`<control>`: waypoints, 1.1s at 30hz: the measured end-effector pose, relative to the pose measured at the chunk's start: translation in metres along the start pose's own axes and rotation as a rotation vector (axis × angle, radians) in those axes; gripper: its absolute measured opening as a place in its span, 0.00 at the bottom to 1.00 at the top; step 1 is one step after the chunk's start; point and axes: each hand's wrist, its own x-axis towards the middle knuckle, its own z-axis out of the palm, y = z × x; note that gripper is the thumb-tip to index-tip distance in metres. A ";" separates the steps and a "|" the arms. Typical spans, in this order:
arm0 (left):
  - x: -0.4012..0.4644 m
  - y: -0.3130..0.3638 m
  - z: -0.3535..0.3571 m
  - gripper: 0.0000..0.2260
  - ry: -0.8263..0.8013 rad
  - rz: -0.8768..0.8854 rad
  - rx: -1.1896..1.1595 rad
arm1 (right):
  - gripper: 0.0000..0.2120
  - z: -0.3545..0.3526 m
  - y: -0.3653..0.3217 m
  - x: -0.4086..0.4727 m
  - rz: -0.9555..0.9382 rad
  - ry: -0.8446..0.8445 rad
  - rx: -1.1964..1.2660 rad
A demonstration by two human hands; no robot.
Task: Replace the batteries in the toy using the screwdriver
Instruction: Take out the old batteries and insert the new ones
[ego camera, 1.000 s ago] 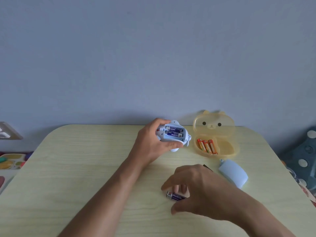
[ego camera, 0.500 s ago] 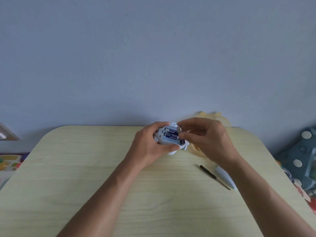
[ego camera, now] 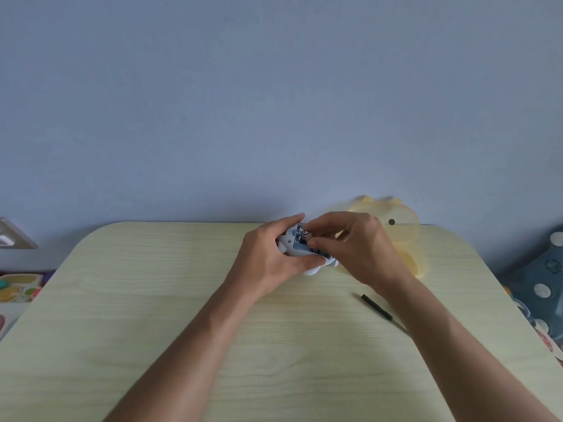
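Note:
My left hand (ego camera: 266,258) grips a small white and pale-blue toy (ego camera: 291,242) at the far middle of the table, with its open battery compartment facing up. My right hand (ego camera: 356,248) comes in from the right, and its thumb and fingertips pinch a dark battery (ego camera: 305,234) at the compartment. How far the battery sits inside is hidden by my fingers. A thin black screwdriver (ego camera: 376,307) lies on the table near my right forearm, untouched.
An open yellow bear-shaped case (ego camera: 405,226) stands behind my right hand, its contents hidden. The pale wooden table (ego camera: 152,300) stands against a blue-grey wall. A blue spotted object (ego camera: 545,269) sits off the right edge, and colourful items (ego camera: 15,287) off the left.
My right hand lifted a battery from the near table and carried it up to the toy. It now holds it at the compartment. The left hand tilted the toy slightly.

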 end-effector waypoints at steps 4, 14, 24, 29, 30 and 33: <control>0.000 0.001 0.001 0.37 0.004 -0.007 0.001 | 0.10 0.003 0.002 0.001 -0.126 -0.009 -0.183; 0.000 0.002 0.001 0.37 0.013 -0.020 -0.024 | 0.10 0.000 0.011 0.011 -0.234 -0.133 -0.308; 0.001 -0.001 0.000 0.39 -0.001 -0.021 0.008 | 0.08 0.000 0.005 0.012 -0.245 -0.119 -0.362; 0.001 0.000 0.000 0.35 -0.004 -0.024 0.012 | 0.09 -0.001 0.001 0.012 -0.212 -0.127 -0.348; 0.001 0.000 0.000 0.35 -0.005 -0.024 0.014 | 0.09 -0.001 0.002 0.012 -0.194 -0.124 -0.317; 0.001 0.000 0.001 0.34 -0.012 -0.030 0.006 | 0.09 -0.001 0.005 0.012 -0.164 -0.109 -0.250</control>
